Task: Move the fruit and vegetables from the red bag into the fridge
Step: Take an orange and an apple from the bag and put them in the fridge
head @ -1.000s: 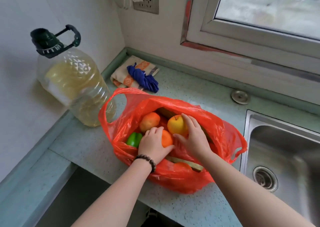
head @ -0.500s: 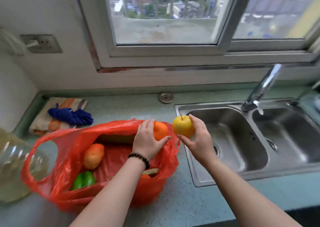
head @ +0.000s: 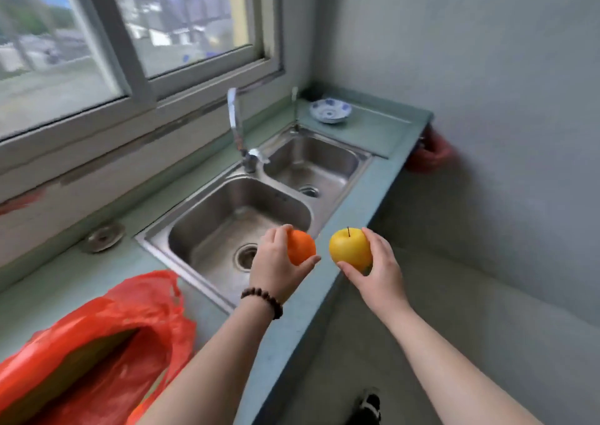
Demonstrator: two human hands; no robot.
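I am holding the orange point(head: 302, 247) in my left hand point(head: 276, 270), fingers curled over its top and thumb pressing under it. My right hand point(head: 378, 270) is gripping the yellow apple point(head: 349, 247), stem up, thumb beneath and fingers wrapping its right side. Both fruits are hanging in the air, close together but apart, over the front edge of the counter point(head: 354, 204) beside the double sink point(head: 227, 220). The red bag point(head: 107, 320) is lying open on the counter at lower left, well apart from both hands.
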